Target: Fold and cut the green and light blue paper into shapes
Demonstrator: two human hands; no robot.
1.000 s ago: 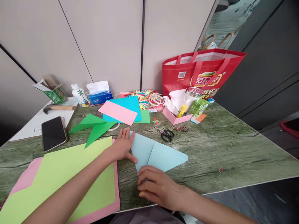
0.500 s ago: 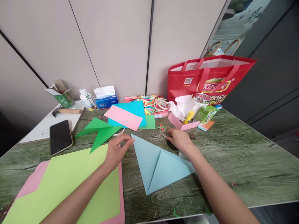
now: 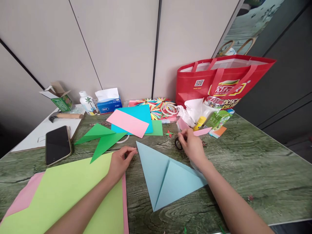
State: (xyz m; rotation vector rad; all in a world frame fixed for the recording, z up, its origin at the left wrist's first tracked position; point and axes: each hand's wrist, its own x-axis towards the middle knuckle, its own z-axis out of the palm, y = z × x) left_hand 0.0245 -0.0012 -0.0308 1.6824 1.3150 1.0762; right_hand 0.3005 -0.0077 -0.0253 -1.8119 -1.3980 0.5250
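A folded light blue paper (image 3: 156, 175) lies on the table, with a slit-like fold running down its middle. My left hand (image 3: 122, 161) is closed just left of the paper's upper corner, thumb and forefinger pinched; what they hold, if anything, is too small to make out. Beyond the paper's right part, my right hand (image 3: 191, 144) has its fingers closed on the scissors (image 3: 178, 144), whose black handle loop shows beside the fingers. Under my left forearm lie yellow-green sheets (image 3: 73, 191) on top of pink paper (image 3: 26, 195).
Green folded paper (image 3: 104, 139) and a phone (image 3: 58, 145) lie at the left. Blue and pink sheets (image 3: 129, 123), a tissue box (image 3: 109, 104), a glue stick (image 3: 199, 123), a jar (image 3: 212, 107) and a red bag (image 3: 195, 94) stand or lie farther back.
My right hand has turned and raised the scissors, which now point away from me instead of lying low to the left. My left hand has moved slightly away from the paper's corner.
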